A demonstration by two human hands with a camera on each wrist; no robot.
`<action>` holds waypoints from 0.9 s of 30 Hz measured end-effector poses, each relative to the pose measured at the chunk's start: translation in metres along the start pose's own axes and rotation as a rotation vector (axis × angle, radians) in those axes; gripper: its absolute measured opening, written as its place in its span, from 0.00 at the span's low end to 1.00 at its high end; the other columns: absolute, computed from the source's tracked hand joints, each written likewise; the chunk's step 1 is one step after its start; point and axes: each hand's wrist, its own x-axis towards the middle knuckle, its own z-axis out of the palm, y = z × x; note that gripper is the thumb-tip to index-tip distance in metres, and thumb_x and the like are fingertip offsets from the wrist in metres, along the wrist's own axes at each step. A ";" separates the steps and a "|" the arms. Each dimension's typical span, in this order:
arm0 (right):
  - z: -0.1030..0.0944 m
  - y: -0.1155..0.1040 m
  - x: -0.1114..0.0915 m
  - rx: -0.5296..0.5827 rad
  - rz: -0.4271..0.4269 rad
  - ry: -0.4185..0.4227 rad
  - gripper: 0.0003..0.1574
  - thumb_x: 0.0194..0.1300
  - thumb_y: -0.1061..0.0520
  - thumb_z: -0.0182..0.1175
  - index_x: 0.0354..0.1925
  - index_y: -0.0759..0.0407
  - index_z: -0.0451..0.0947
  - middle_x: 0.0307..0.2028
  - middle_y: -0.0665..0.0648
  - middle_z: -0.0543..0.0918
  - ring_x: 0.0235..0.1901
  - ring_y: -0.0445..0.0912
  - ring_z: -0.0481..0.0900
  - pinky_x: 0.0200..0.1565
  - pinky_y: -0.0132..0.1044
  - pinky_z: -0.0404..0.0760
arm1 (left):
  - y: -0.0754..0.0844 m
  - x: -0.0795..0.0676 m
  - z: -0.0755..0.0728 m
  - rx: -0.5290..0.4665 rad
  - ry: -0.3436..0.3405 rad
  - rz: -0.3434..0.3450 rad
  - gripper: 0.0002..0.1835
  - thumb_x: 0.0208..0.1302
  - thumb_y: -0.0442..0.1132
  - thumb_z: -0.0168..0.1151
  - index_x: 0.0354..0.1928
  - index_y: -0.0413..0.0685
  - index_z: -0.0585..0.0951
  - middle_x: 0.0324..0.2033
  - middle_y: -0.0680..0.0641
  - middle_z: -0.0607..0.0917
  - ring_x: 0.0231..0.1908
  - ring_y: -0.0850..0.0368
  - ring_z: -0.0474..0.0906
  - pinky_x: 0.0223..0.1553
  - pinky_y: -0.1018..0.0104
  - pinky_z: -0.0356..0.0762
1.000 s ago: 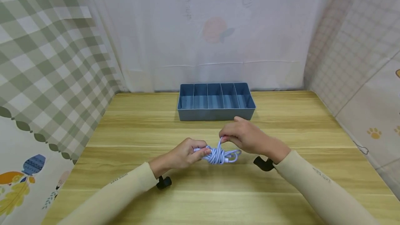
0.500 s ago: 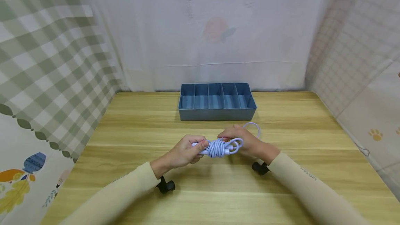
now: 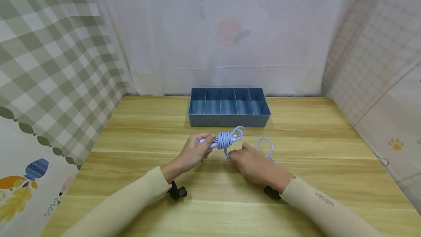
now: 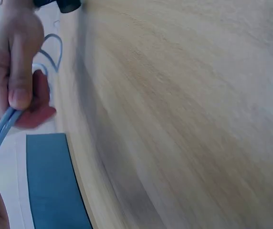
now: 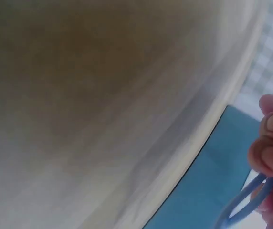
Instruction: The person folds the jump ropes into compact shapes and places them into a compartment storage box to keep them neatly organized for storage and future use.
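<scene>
A lavender-blue cable (image 3: pixel 224 140) is wound into a small bundle, with loops sticking out at its upper right. My left hand (image 3: pixel 192 153) grips the bundle's left end between thumb and fingers, above the table. To the right and slightly lower, my right hand (image 3: pixel 251 166) pinches a strand that runs down from the windings. Beyond it a loose loop of the same cable (image 3: pixel 265 140) curves out behind the hand. In the left wrist view, the thumb of the right hand presses on the doubled cable (image 4: pixel 0 131). Fingertips and blue cable (image 5: pixel 244 205) show at the right wrist view's edge.
A blue-grey tray (image 3: pixel 229 120) with several compartments stands at the back of the wooden table (image 3: pixel 148 127). A white cloth hangs behind it. Checkered cloth (image 3: pixel 59 54) hangs at the left, and another patterned cloth (image 3: pixel 378 83) borders the right side.
The left hand has raised the bundle toward the tray and tilted it up at its right end. The right hand has swung over and down with the strand, now below the bundle.
</scene>
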 end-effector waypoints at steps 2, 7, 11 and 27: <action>-0.001 -0.007 -0.002 -0.042 -0.025 0.005 0.07 0.69 0.62 0.60 0.34 0.54 0.72 0.24 0.45 0.76 0.24 0.39 0.67 0.33 0.34 0.58 | -0.001 0.001 0.000 0.030 0.037 -0.013 0.19 0.81 0.45 0.53 0.40 0.33 0.80 0.17 0.52 0.70 0.15 0.62 0.63 0.16 0.71 0.63; -0.006 -0.021 -0.006 -0.075 -0.085 0.036 0.07 0.67 0.61 0.59 0.33 0.53 0.71 0.22 0.44 0.72 0.21 0.38 0.65 0.31 0.33 0.56 | -0.003 0.003 -0.002 0.102 0.089 -0.037 0.19 0.80 0.46 0.55 0.42 0.33 0.82 0.17 0.51 0.72 0.14 0.62 0.63 0.15 0.71 0.63; -0.010 -0.028 -0.008 -0.047 -0.068 0.044 0.09 0.67 0.60 0.60 0.32 0.52 0.70 0.22 0.43 0.71 0.21 0.37 0.64 0.31 0.33 0.56 | -0.007 0.005 -0.006 0.235 0.143 -0.001 0.19 0.79 0.47 0.57 0.41 0.36 0.85 0.17 0.52 0.73 0.14 0.63 0.63 0.15 0.71 0.61; -0.038 -0.032 -0.007 0.046 -0.130 0.224 0.23 0.84 0.49 0.42 0.28 0.52 0.66 0.20 0.41 0.60 0.21 0.35 0.52 0.31 0.30 0.50 | -0.019 0.007 -0.020 0.573 0.168 0.205 0.13 0.75 0.37 0.61 0.31 0.39 0.85 0.18 0.55 0.74 0.17 0.68 0.61 0.17 0.72 0.59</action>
